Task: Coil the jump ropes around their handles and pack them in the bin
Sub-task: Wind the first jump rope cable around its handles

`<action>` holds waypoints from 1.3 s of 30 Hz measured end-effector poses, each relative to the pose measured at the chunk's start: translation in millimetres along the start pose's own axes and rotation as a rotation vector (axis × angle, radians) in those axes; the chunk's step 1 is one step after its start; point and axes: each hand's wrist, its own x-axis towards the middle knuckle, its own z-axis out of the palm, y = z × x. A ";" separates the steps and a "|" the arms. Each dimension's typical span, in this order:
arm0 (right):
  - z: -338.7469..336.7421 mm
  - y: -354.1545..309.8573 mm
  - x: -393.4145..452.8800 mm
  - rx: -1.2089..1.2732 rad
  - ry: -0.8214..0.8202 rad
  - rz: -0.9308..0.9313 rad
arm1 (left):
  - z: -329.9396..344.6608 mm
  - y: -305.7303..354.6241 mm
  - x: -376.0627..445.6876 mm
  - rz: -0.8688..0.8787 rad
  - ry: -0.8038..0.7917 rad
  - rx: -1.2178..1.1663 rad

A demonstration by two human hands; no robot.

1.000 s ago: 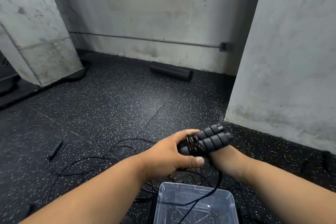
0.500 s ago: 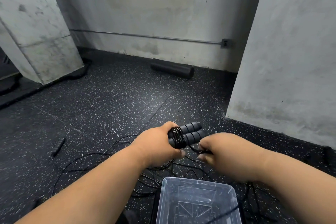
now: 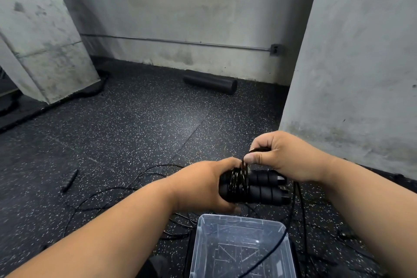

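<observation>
Handles (image 3: 259, 188) paired in left hand (image 3: 200, 187), above bin (image 3: 242, 223); right hand (image 3: 284, 156) pinches rope (image 3: 244, 165) just above them.

The bin (image 3: 242, 253) sits on the floor (image 3: 135, 124) nearest the viewer, below both hands. Above it the left hand (image 3: 203, 187) holds the paired handles (image 3: 259, 187), with the right hand (image 3: 282, 156) just behind them pinching the rope (image 3: 295, 210), which trails across the bin's right rim. A loose handle (image 3: 70, 180) lies far left; a roller (image 3: 209, 81) lies behind, against the back wall (image 3: 180, 18)
</observation>
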 end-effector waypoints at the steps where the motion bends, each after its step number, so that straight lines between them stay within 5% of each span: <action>1: -2.2 1.5 0.3 0.021 0.007 0.002 | 0.9 1.4 -0.7 0.014 -0.005 -0.035; 9: 8.3 24.4 -8.9 0.561 -0.169 0.210 | 8.3 6.9 -2.2 -0.003 0.067 -0.475; 14: 44.9 24.7 -9.1 0.138 -0.003 0.309 | 18.3 4.5 2.1 -0.125 0.155 -0.564; 19: 53.4 15.9 -2.2 -0.544 -0.178 0.236 | 16.9 -1.8 3.6 -0.135 0.069 -0.562; 22: 54.6 8.3 -1.7 -0.543 -0.217 0.223 | 8.6 -8.5 3.2 -0.162 0.114 -0.513; 26: 49.4 -1.1 -5.2 -0.494 -0.192 0.169 | -10.6 -24.0 4.5 -0.282 0.277 -0.087; 31: 27.9 -12.9 -10.1 -0.670 -0.173 0.009 | -5.2 -32.7 3.2 -0.238 0.008 0.156; 34: 16.3 -9.1 -8.5 -0.569 -0.198 -0.053 | 7.6 -24.8 2.9 -0.114 -0.090 0.138; 39: 1.5 9.3 -6.3 0.052 -0.130 0.030 | 10.5 -15.0 4.4 -0.047 -0.071 -0.092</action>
